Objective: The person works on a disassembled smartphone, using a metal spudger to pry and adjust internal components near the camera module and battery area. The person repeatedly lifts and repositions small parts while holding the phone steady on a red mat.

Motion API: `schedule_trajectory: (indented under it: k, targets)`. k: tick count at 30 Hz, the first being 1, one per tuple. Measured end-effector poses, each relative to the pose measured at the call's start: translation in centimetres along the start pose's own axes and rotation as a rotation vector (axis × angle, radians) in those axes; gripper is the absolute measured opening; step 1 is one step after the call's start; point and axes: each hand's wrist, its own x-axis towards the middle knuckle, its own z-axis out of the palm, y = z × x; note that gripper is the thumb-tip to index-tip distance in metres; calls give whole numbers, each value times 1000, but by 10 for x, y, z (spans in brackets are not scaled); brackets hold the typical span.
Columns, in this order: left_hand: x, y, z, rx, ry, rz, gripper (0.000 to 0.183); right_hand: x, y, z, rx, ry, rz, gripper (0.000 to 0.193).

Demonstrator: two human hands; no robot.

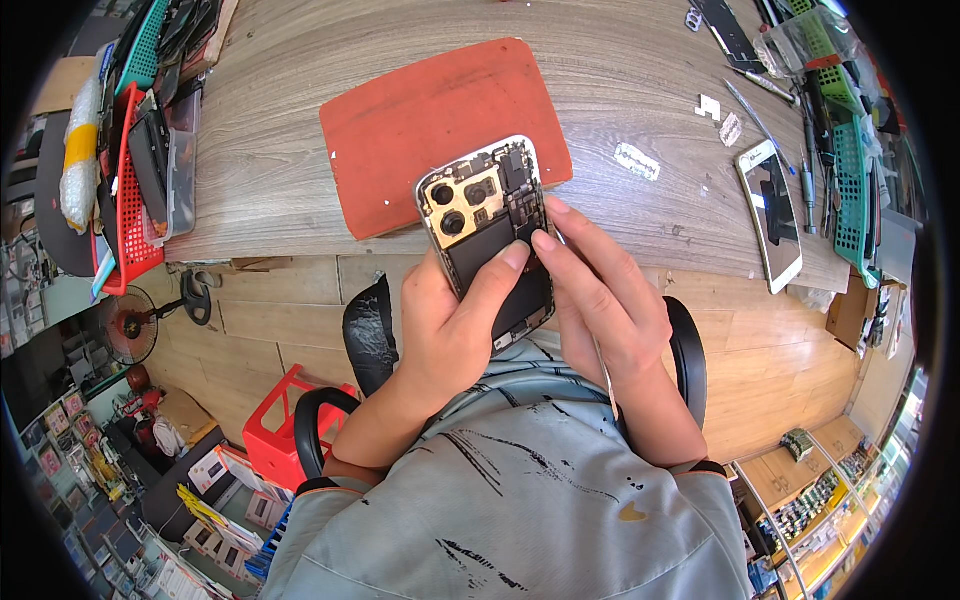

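An opened smartphone (488, 240) with its back cover off shows its circuit board, black battery and a gold-coloured plate round the camera lenses. My left hand (445, 320) is closed round its left side and lower part, with the thumb lying on the battery. My right hand (615, 305) is at the phone's right edge, fingertips against the board side. Between its fingers runs a thin metal tool (606, 375), whose end sticks out below the palm; its tip is hidden, so its exact kind cannot be told. The phone's top overlaps a red-brown pad (440, 110).
Razor blades (637, 162), a slim screwdriver (752, 110) and a white phone (770, 215) lie on the wooden table (270, 130) to the right. A red basket (130, 200) stands left, a teal basket (850, 190) right. A red stool (275, 430) is on the floor.
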Motion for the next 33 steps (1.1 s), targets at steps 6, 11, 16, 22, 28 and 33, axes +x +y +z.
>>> schedule_trajectory:
  k: [6, 11, 16, 22, 28, 33]
  targets:
    - [0, 1, 1, -14, 6, -11, 23, 0, 0, 0, -5, -4, -1, 45]
    - [0, 0, 0, 15, 8, 6, 24, 0, 0, 1, -7, 1, -4, 44]
    - [0, -1, 1, 9, 8, 13, 24, 0, 0, 0, -14, -2, -5, 44]
    - [-1, -1, 0, 1, 10, 1, 23, 4, -10, -5, 13, -55, 86, 36]
    - [0, -2, 0, -10, 5, 6, 23, 7, -8, -6, -15, -70, 42, 36]
    - [0, 0, 0, 12, -13, 7, 23, 3, 0, 0, -76, -41, -54, 48]
